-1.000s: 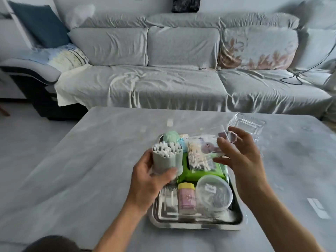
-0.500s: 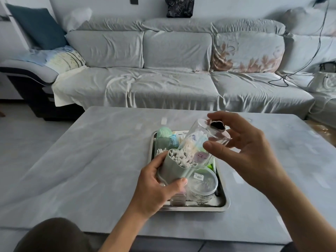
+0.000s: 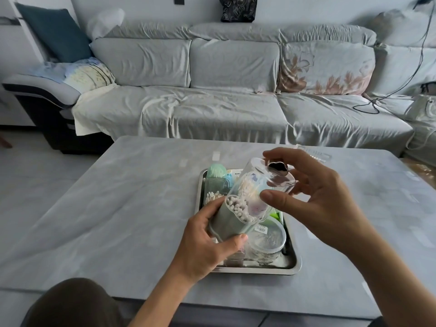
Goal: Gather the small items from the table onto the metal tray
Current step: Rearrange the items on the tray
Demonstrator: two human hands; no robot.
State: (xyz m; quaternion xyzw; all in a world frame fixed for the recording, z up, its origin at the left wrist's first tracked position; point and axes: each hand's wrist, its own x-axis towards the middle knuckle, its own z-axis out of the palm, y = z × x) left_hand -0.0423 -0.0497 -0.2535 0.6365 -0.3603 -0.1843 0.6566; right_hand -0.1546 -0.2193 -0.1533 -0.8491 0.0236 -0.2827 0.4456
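My left hand grips a grey-green cotton swab holder, tilted, with white swab tips showing at its mouth. My right hand holds a clear plastic cover with a dark knob, and the cover's open end sits over the holder's mouth. Both are held above the metal tray on the grey table. In the tray lie a round clear container, a mint-green round item, loose swabs and something green, mostly hidden by my hands.
A clear plastic box lies on the table behind my right hand. A grey sofa runs along the far side of the table, with a black cable on its right seat. My knee shows at the bottom left.
My left hand tilted the swab holder to the right, and my right hand brought the clear cover down onto its mouth. The view moved back from the tray.
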